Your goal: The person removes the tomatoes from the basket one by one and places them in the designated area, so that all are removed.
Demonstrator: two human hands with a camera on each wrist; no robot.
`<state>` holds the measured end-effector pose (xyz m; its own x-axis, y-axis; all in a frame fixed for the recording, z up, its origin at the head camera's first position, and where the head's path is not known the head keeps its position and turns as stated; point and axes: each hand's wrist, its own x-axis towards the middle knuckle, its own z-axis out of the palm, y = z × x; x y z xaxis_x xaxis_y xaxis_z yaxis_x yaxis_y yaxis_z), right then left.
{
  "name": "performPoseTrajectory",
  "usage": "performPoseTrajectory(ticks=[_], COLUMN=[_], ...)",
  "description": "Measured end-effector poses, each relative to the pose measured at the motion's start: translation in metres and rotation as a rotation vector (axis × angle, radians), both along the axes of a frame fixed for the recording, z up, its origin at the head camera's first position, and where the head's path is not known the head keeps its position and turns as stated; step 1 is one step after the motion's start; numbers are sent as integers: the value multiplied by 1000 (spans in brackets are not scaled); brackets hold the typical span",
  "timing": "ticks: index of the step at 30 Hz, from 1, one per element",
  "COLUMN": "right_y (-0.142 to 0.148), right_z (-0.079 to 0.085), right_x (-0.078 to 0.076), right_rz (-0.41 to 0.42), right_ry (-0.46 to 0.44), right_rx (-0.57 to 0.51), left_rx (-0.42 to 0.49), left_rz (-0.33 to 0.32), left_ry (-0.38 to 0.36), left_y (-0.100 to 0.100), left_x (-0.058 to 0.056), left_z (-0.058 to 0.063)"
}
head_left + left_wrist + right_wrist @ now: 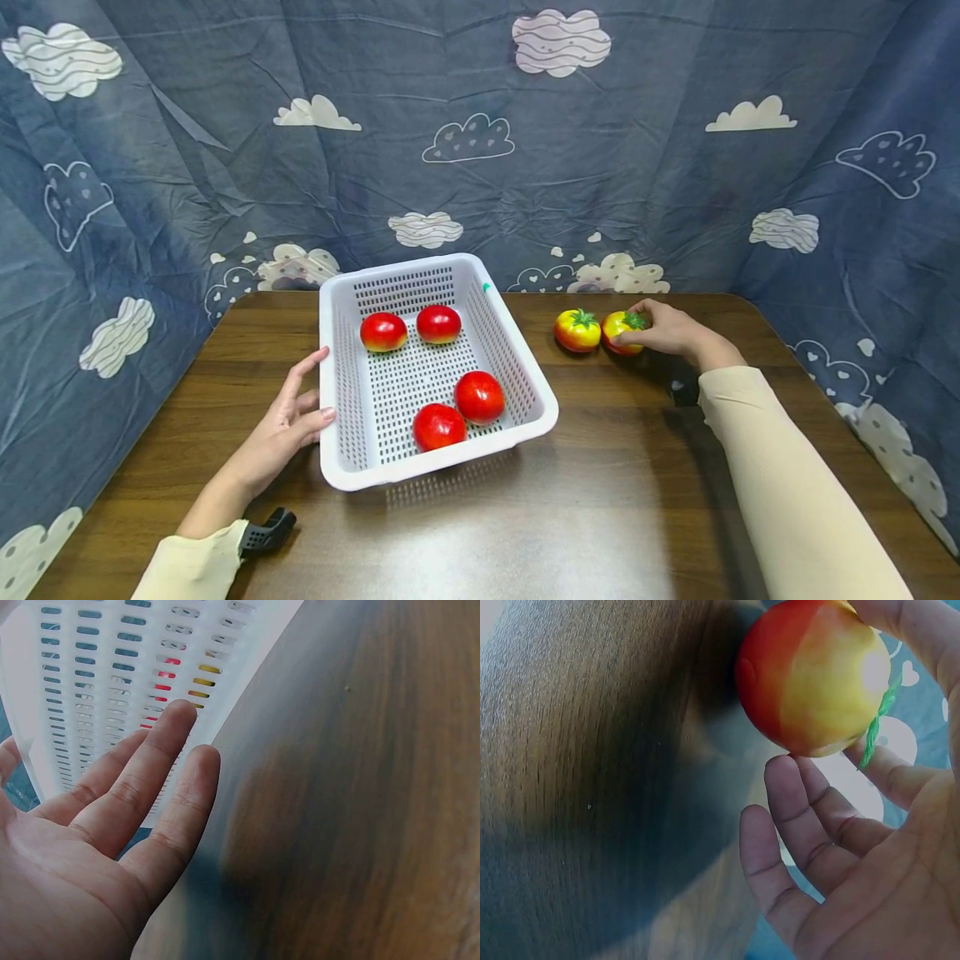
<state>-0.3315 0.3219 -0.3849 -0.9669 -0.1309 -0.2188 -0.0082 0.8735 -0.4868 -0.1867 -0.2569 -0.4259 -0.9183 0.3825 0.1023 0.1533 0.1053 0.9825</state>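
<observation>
We find the white basket standing on the wooden desk, with four red tomatoes inside it. Two of these, the first and the second, lie near the basket's far wall; the third and fourth sit close together by its near right corner. We note a small green mark on the basket's right rim.

To the right of the basket we record two yellow-and-red tomatoes with green leafy tops. The nearer to the basket, the free tomato, rests on the desk. Just beside it, farther from the basket, is the held tomato, gripped between thumb and fingers of the right hand, the other fingers loosely extended. We cannot tell whether it is lifted.

At the basket's left side, the left hand is opened with fingers spread, grasping nothing; thumb and one fingertip touch the rim. Behind the basket hangs a blue cloud-printed cloth.
</observation>
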Motion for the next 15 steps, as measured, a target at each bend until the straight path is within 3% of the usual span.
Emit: performPoseTrajectory(ticks=[15], right_y=[3], right_z=[6], right_x=[3], right_rz=[3], right_ry=[-16], right_rx=[-54], left_rx=[3], left_rz=[-7], left_ry=[1], left_y=[0], left_x=[0], left_z=[0])
